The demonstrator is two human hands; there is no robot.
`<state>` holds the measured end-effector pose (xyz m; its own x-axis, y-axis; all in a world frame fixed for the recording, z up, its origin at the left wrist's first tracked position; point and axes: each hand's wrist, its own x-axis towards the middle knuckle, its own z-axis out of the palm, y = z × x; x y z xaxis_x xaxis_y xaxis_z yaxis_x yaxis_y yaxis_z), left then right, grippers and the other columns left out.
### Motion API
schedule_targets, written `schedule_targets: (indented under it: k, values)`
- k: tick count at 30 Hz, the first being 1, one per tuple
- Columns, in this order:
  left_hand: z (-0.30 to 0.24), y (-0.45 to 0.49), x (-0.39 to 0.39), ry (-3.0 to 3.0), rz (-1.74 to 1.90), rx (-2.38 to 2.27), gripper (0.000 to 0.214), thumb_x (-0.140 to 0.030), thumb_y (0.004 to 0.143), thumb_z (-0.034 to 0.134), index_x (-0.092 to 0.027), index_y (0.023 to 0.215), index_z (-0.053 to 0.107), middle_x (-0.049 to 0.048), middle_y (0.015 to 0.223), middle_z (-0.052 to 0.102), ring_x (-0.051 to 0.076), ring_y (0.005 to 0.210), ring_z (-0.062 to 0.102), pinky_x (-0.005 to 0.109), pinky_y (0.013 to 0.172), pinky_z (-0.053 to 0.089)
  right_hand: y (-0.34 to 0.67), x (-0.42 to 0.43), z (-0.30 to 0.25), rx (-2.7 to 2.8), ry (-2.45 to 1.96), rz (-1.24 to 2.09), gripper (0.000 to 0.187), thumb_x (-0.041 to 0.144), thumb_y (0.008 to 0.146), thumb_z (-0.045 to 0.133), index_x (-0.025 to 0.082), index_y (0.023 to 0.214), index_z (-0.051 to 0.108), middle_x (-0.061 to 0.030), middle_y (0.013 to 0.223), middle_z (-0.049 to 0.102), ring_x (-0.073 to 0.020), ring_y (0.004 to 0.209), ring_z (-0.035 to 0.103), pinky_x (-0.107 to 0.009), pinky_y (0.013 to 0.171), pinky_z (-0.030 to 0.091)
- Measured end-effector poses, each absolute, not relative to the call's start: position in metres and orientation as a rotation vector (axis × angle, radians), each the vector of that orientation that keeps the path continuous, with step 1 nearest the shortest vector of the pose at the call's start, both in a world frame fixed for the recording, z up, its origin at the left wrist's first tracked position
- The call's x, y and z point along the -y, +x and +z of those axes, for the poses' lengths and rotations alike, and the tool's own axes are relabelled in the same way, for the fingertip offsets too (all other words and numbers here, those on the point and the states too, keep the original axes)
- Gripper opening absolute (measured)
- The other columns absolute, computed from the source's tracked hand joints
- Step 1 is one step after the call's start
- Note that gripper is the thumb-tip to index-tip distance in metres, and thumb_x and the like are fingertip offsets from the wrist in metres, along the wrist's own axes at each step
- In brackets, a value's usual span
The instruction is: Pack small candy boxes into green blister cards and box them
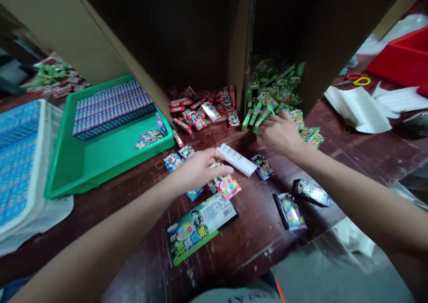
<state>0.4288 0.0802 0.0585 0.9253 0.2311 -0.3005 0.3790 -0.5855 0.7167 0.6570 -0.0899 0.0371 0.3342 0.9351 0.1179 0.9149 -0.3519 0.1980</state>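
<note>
My left hand (200, 169) is over the middle of the table, its thumb and fingers around a small red candy box (229, 186). Partly under it lie blue candy boxes (173, 161) and a long white printed strip (237, 160). My right hand (281, 133) reaches to the front of a pile of small green candy boxes (276, 89), fingers curled on a green box (263, 117); its fingertips are partly hidden. A flat green-and-black package (190, 238) lies nearest me. Dark candy boxes (290, 211) rest to its right, another dark box (263, 166) beside the strip.
Two open cardboard compartments (250, 35) stand at the back; the left one holds red boxes (197, 111). At left are a green tray (110, 160) with purple boxes and a white crate (42, 129) of blue boxes. Scissors (357, 80), white paper (357, 111) and a red bin (397, 57) are right.
</note>
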Motion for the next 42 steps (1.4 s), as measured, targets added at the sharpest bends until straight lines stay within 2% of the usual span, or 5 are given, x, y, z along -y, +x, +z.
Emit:
schedule_targets:
  k: [10, 16, 30, 36, 42]
  values:
    - [0.020, 0.367, 0.023, 2.207, -0.116, -0.197, 0.023, -0.047, 0.095, 0.066, -0.024, 0.099, 0.071, 0.0003, 0.094, 0.073, 0.018, 0.088, 0.067, 0.032, 0.079, 0.050, 0.510, 0.246, 0.021, -2.318, 2.315, 0.067, 0.020, 0.031, 0.100, 0.059, 0.020, 0.112, 0.071, -0.0046, 0.118, 0.074, -0.0253, 0.102, 0.061, -0.045, 0.095, 0.038]
    - [0.001, 0.325, 0.068, 2.595, 0.029, -0.049, 0.066, -0.059, 0.089, 0.066, -0.013, 0.135, 0.056, 0.0173, 0.139, 0.060, 0.031, 0.126, 0.057, 0.047, 0.106, 0.046, 0.526, 0.245, 0.000, -2.231, 2.364, -0.374, 0.093, 0.050, 0.083, 0.076, 0.012, 0.157, 0.033, -0.0186, 0.163, 0.035, -0.0394, 0.141, 0.040, -0.055, 0.110, 0.036]
    - [-0.015, 0.296, 0.103, 2.698, -0.040, -0.327, 0.109, -0.049, 0.070, 0.085, -0.010, 0.155, 0.028, 0.0190, 0.139, 0.057, 0.036, 0.128, 0.045, 0.052, 0.109, 0.035, 0.493, 0.242, -0.024, -2.604, 2.250, -0.769, 0.106, 0.068, 0.080, 0.072, 0.014, 0.159, 0.025, -0.0173, 0.133, 0.059, -0.0330, 0.116, 0.051, -0.048, 0.100, 0.043]
    - [-0.015, 0.292, 0.112, 2.747, -0.026, -0.386, 0.108, -0.052, 0.068, 0.086, -0.014, 0.153, 0.032, 0.0168, 0.135, 0.057, 0.037, 0.126, 0.045, 0.054, 0.109, 0.034, 0.505, 0.243, -0.011, -2.181, 2.486, -0.273, 0.057, 0.070, 0.088, 0.060, 0.023, 0.120, 0.069, -0.0151, 0.124, 0.059, -0.0341, 0.111, 0.054, -0.048, 0.095, 0.044]
    - [-0.019, 0.308, 0.131, 2.728, 0.061, -0.566, 0.124, -0.067, 0.058, 0.086, -0.012, 0.154, 0.029, 0.0189, 0.134, 0.056, 0.038, 0.122, 0.047, 0.055, 0.105, 0.035, 0.474, 0.209, -0.012, -1.430, 2.762, 0.040, 0.066, 0.071, 0.099, 0.032, 0.012, 0.101, 0.063, -0.0187, 0.103, 0.064, -0.0302, 0.081, 0.067, -0.035, 0.057, 0.044]
